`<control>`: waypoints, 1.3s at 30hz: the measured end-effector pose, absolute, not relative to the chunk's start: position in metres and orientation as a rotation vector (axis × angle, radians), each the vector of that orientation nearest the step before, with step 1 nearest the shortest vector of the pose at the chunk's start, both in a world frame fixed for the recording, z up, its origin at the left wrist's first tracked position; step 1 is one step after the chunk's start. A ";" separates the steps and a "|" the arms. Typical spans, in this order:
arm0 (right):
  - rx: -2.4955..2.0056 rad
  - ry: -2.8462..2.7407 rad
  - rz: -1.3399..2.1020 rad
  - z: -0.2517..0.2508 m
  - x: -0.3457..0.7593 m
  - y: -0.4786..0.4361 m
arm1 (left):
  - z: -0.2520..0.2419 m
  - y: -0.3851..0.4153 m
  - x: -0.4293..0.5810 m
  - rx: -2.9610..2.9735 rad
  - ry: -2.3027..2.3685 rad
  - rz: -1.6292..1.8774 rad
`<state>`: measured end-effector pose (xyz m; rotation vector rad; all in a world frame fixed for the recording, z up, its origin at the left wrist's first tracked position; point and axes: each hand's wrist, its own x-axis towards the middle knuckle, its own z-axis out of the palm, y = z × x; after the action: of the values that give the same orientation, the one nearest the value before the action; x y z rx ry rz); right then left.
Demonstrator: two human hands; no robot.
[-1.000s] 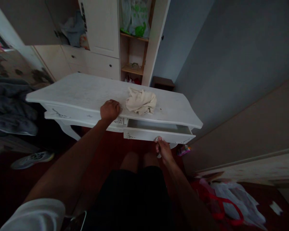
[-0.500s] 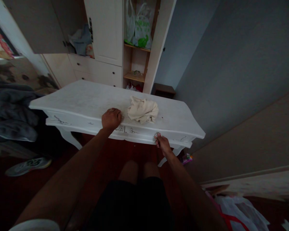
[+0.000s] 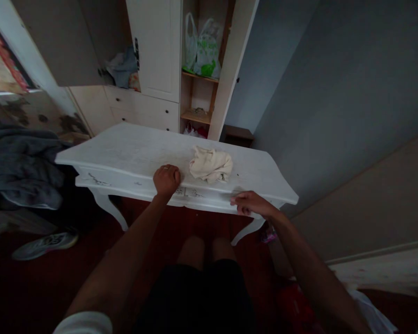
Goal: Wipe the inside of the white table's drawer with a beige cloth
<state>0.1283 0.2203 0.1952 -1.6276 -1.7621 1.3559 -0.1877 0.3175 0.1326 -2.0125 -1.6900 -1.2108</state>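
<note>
A white table (image 3: 139,144) with carved drawer fronts stands before me. My left hand (image 3: 166,179) rests as a closed fist on its front edge, left of the middle; nothing shows in it. To the right of that fist lies a crumpled cream cloth (image 3: 212,164), apart from both hands. My right hand (image 3: 252,203) is at the right drawer front (image 3: 216,198), with bent fingers whose tips are at the drawer knob. The fingers hide the knob.
Behind the table is a white wardrobe (image 3: 156,51) with open doors and plastic bags (image 3: 207,53) on a shelf. Dark grey clothing (image 3: 24,162) is heaped at left, above a shoe (image 3: 45,245) on the floor. A grey wall (image 3: 327,102) rises at right.
My right hand has turned, with the back of the hand now further right and the forearm swung outward. My left fist stays on the table edge. The view has shifted slightly.
</note>
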 end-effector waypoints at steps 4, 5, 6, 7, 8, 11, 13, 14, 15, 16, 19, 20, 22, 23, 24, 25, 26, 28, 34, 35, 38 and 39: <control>-1.359 -1.763 0.677 0.241 0.101 0.244 | 0.121 0.312 -0.189 -1.980 -1.589 -1.248; -1.333 -1.801 0.470 0.249 0.092 0.253 | 0.118 0.311 -0.189 -1.984 -1.560 -1.271; -1.313 -1.882 0.288 0.255 0.082 0.264 | 0.115 0.309 -0.188 -1.987 -1.533 -1.299; -1.296 -1.998 0.129 0.259 0.072 0.274 | 0.113 0.308 -0.188 -1.985 -1.515 -1.330; -1.286 -2.143 0.008 0.260 0.062 0.285 | 0.111 0.306 -0.187 -1.978 -1.506 -1.358; -1.426 -2.447 -0.165 0.252 0.034 0.319 | 0.106 0.303 -0.187 -1.965 -1.520 -1.404; -1.629 -2.494 -0.093 0.240 0.022 0.338 | 0.105 0.301 -0.187 -1.984 -1.517 -1.403; -1.703 -2.493 -0.008 0.234 0.019 0.345 | 0.104 0.301 -0.188 -1.997 -1.505 -1.399; -1.744 -2.482 0.080 0.228 0.016 0.351 | 0.104 0.301 -0.189 -2.004 -1.491 -1.397; -1.755 -2.471 0.147 0.223 0.016 0.355 | 0.104 0.301 -0.189 -2.005 -1.481 -1.398; -1.662 -2.445 0.120 0.212 0.018 0.354 | 0.105 0.301 -0.189 -1.989 -1.486 -1.419; -1.620 -2.435 0.058 0.209 0.020 0.349 | 0.105 0.301 -0.189 -1.985 -1.494 -1.427; -1.550 -2.402 -0.060 0.205 0.021 0.335 | 0.105 0.301 -0.187 -1.976 -1.509 -1.439; -1.520 -2.388 -0.106 0.203 0.022 0.325 | 0.104 0.301 -0.187 -1.970 -1.517 -1.441; -1.485 -2.381 -0.147 0.200 0.023 0.314 | 0.104 0.301 -0.186 -1.964 -1.522 -1.440; -1.440 -2.384 -0.188 0.196 0.023 0.302 | 0.103 0.302 -0.186 -1.960 -1.525 -1.437; -1.388 -2.397 -0.228 0.191 0.024 0.288 | 0.102 0.302 -0.186 -1.957 -1.526 -1.437; -1.254 -2.455 -0.307 0.177 0.026 0.262 | 0.100 0.304 -0.186 -1.958 -1.518 -1.444; -1.035 -2.521 -0.412 0.111 0.053 0.221 | 0.097 0.306 -0.187 -1.957 -1.528 -1.453; -1.071 -2.507 -0.419 0.102 0.059 0.222 | 0.098 0.305 -0.187 -1.957 -1.535 -1.448; -1.180 -2.477 -0.437 0.080 0.074 0.230 | 0.099 0.304 -0.186 -1.958 -1.565 -1.436; -1.189 -2.468 -0.446 0.076 0.077 0.232 | 0.100 0.303 -0.185 -1.953 -1.570 -1.435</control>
<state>0.0770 0.2323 0.0759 -1.1890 -2.4683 -0.4461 -0.1851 0.3033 0.0996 -1.9534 -1.5695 -1.4353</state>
